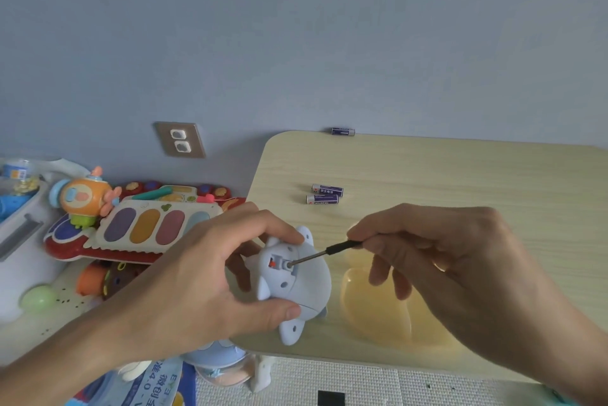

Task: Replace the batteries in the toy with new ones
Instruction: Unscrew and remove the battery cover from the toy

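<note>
A pale blue animal-shaped toy (309, 287) lies belly-up at the near left corner of the light wooden table (460, 195). My left hand (204, 280) grips it from the left, thumb below and fingers above. My right hand (444, 261) pinches a small black-handled screwdriver (325, 252), whose metal tip sits in the screw of the toy's battery hatch, where a red part shows. Two purple batteries (325, 194) lie side by side farther back on the table. A third purple battery (342, 132) rests at the table's far edge against the wall.
A yellowish translucent dish (378, 313) lies on the table under my right hand. Left of the table, colourful toys are piled: a toy piano (148, 224), an orange round toy (85, 195), a green ball (38, 298). A wall socket (180, 139) is behind them.
</note>
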